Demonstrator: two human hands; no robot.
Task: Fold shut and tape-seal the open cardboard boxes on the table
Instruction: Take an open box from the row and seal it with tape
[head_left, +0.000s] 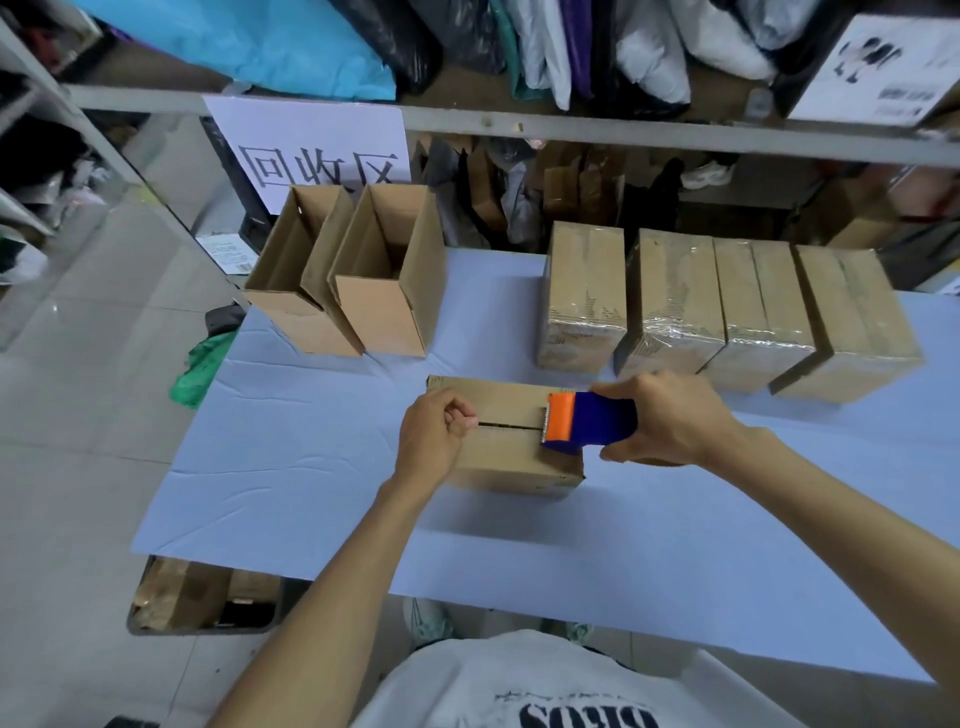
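Note:
A cardboard box (511, 457) lies in the middle of the table with its flaps folded down and a dark seam along the top. My left hand (434, 439) rests on its left end, fingers curled at the seam; whether they pinch a tape end I cannot tell. My right hand (670, 418) grips a blue tape dispenser (597, 421) whose orange blade end touches the box top near the right end of the seam. Two open boxes (387, 275) stand at the back left. Several taped boxes (727, 306) stand in a row at the back right.
The table (291, 478) is covered with pale blue cloth. A metal shelf rail (571, 130) runs across behind it, with a white paper sign (311, 150). Green fabric (200, 369) lies on the floor at the left. A crate of cardboard (202, 597) sits under the table's front left corner.

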